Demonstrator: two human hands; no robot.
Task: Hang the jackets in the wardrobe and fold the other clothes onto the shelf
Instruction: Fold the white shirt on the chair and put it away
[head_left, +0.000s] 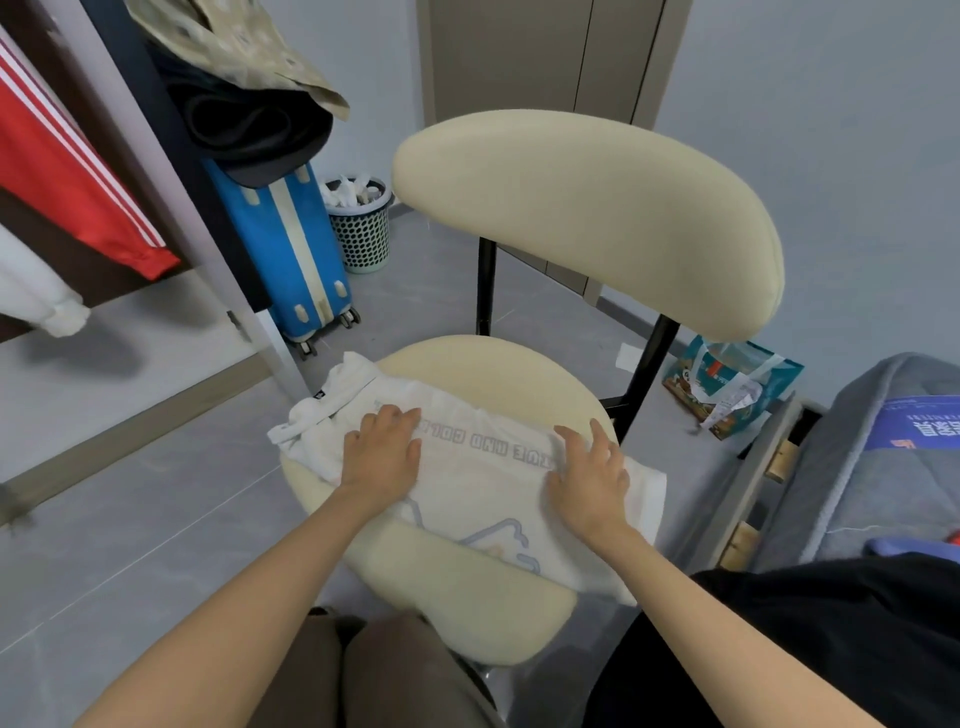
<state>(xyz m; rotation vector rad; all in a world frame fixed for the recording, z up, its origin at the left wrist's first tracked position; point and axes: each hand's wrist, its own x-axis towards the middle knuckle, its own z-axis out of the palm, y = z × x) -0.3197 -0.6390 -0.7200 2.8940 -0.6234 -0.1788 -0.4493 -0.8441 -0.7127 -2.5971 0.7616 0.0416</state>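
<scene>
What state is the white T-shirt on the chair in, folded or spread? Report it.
Partly folded. The white T-shirt lies doubled along the lettering on the chair seat, left hand and right hand pressing it flat.

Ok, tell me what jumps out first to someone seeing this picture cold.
The left hand and right hand press flat on a white printed T-shirt spread over the cream padded chair seat at centre. A red jacket with white stripes hangs at far left; a blue hard-shell suitcase stands on the floor nearby.
</scene>
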